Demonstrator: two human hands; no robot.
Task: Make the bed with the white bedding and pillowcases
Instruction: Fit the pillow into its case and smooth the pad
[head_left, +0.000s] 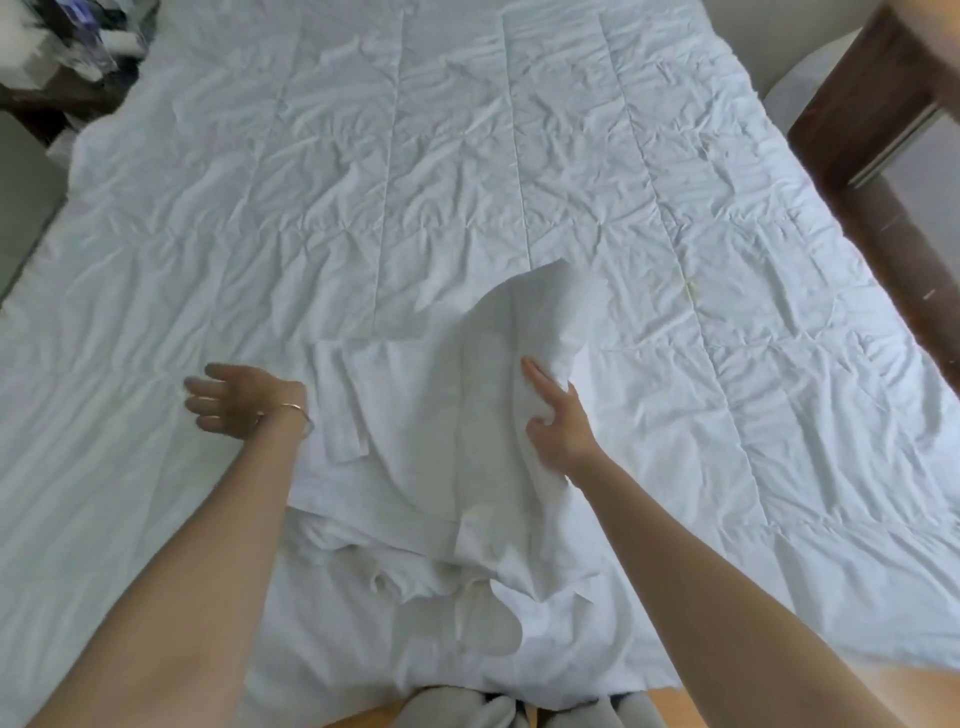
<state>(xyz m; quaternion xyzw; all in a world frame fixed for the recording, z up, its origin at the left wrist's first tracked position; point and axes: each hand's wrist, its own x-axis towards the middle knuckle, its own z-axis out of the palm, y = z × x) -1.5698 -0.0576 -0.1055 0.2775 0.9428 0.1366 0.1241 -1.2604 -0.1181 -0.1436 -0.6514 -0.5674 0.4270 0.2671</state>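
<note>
Your right hand (553, 426) is gripping a raised fold of the white pillowcase (415, 415), with the forefinger lying straight along the cloth and the other fingers curled into it. The fold is standing up above the hand in a rounded peak, while the rest of the pillowcase is lying flat and partly folded on the near middle of the bed. Your left hand (234, 397) is hovering just to the left of the pillowcase, palm turned inward, fingers relaxed and loosely spread, holding nothing; whether it is touching the bedding beneath is not clear. A thin gold bangle (295, 408) is sitting on that wrist, right beside the pillowcase's left edge.

Under both hands the white quilted duvet (467, 182) is spreading across the whole bed, creased and stitched in long panels, reaching the far end. Below the pillowcase more loose white cloth (415, 566) is bunching toward the near edge of the bed.

At the far left a dark piece of furniture with blurred clutter (78, 47) is standing beside the bed. At the far right a dark wooden frame (872, 119) is running along the bed's side. A strip of wooden floor (675, 712) is showing at the bottom.
</note>
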